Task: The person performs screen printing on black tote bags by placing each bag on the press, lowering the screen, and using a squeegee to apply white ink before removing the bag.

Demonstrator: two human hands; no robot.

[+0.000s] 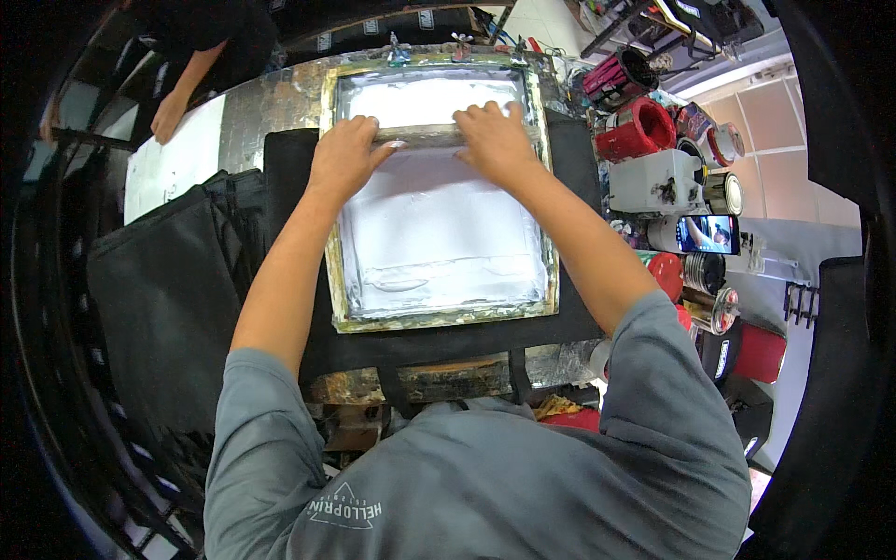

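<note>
Grey-brown bar: is lying across the far part of the white screen
Left hand: is gripping its left end
Right hand: is gripping its right part
Black fabric: is lying beneath the screen's paint-smeared frame

Towards the far edge of the stained table, flat over a black fabric piece: a rectangular, paint-crusted yellowish frame, filled by a white, smeared panel with curved ridges by its near end. Across the panel, closer to the frame's far edge: a straight greyish-brown bar, gripped towards both ends.
</note>
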